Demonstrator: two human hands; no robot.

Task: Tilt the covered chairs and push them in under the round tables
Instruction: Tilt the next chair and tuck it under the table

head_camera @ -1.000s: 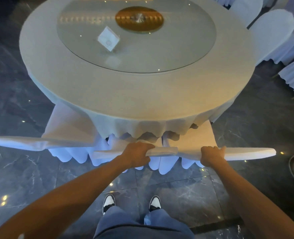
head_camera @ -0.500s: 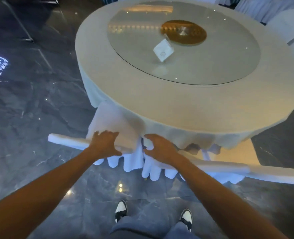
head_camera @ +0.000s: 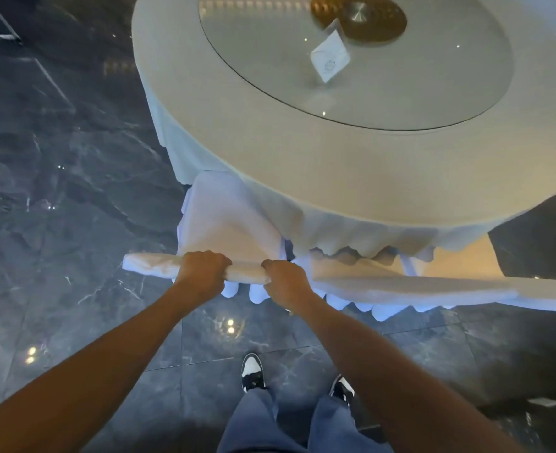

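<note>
Left grip [head_camera: 202, 273]: fingers curled over top edge of covered chair [head_camera: 227, 223], holding it, knuckles up, arm reaching fwd from lower left.
Right grip [head_camera: 284, 280]: also wrapped round same top edge, just beside left grip, a short bare stretch of edge between them.
Covered chair: white fabric cover, backrest tilted fwd w/ upper part leaning toward counter; seat side tucked under the hanging cloth; top edge sticks out left past left grip. Scalloped hem of cover hangs below the grips.
Second chair [head_camera: 417, 284]: white cover too, just right of first, backrest top running out to right frame edge, front part under the cloth.
Counter [head_camera: 270, 132]: round, pale cloth draped over rim w/ scalloped hem, chairs touching the drape.
Glass disc [head_camera: 384, 93]: round, centred on counter top, lights reflected in it.
Gold hub [head_camera: 359, 18]: at disc centre, partly cut off by top frame edge.
Card [head_camera: 329, 57]: small white folded card standing on glass, near hub.
Floor [head_camera: 57, 191]: dark marble tiles, glossy, spot reflections.
Person: blue trousers, black-and-white shoes [head_camera: 253, 371] on floor, standing close behind chair.
</note>
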